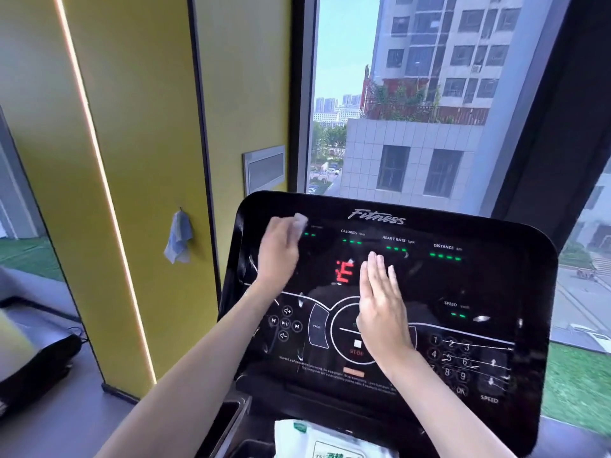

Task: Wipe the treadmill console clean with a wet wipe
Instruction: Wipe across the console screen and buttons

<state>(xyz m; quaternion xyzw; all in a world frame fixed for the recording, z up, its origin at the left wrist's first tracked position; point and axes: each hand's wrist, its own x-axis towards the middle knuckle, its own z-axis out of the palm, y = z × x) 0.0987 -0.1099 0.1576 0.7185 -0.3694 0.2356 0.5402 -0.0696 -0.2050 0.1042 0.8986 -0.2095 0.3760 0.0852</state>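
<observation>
Black and glossy, the console (496, 285) fills the view below the window. Over its middle the right hand (380, 309) lies flat, fingers together. Up at the top-left corner the left hand (279, 249) presses the wet wipe (301, 223), which is probably limp and light, best bunched under fingertips.

Console (479, 279) right half unobstructed; right hand (380, 305) covers centre dial, probably touching.

Left hand (279, 251) reaches forward with fingers curled; right hand (380, 305) is flat, fingers straight and together
</observation>
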